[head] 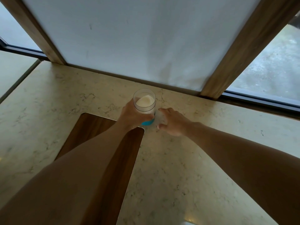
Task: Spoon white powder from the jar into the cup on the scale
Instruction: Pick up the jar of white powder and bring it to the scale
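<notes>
A clear jar (144,101) holding white powder, with a blue band near its base, stands at the far middle of the marble counter (178,168). My left hand (131,116) is wrapped around its left side. Just right of the jar, my right hand (173,121) hovers with fingers spread and nothing in it; it does not touch the jar. No lid is on the jar. No cup, scale or spoon is in view.
A dark wooden inset panel (90,125) lies in the counter under my left forearm. A frosted pane (138,38) between two wooden posts rises right behind the jar. Windows flank it on both sides.
</notes>
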`<state>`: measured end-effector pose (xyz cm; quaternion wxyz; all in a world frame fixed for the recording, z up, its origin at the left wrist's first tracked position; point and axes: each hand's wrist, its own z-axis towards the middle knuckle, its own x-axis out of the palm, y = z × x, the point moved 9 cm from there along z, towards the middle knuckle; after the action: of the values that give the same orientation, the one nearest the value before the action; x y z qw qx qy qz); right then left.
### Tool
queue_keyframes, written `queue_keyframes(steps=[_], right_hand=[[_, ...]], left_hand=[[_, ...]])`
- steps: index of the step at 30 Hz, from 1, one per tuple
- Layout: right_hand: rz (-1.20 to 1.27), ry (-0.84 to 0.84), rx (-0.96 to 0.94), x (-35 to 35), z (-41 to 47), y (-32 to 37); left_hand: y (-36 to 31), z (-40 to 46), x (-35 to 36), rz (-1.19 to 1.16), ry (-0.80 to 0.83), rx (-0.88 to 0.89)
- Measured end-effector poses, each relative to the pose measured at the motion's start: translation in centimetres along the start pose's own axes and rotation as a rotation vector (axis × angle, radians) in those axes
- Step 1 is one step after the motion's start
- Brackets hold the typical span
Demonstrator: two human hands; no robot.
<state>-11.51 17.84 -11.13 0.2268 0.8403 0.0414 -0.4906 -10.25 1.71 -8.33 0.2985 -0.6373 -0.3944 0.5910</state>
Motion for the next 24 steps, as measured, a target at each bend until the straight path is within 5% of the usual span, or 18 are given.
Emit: queue_keyframes(steps=[24], right_hand=[[0.239, -0.04, 0.177, 0.7, -18.8, -2.0]], left_hand=[[-6.3, -16.1, 2.0, 0.047, 0.092, 0.048]])
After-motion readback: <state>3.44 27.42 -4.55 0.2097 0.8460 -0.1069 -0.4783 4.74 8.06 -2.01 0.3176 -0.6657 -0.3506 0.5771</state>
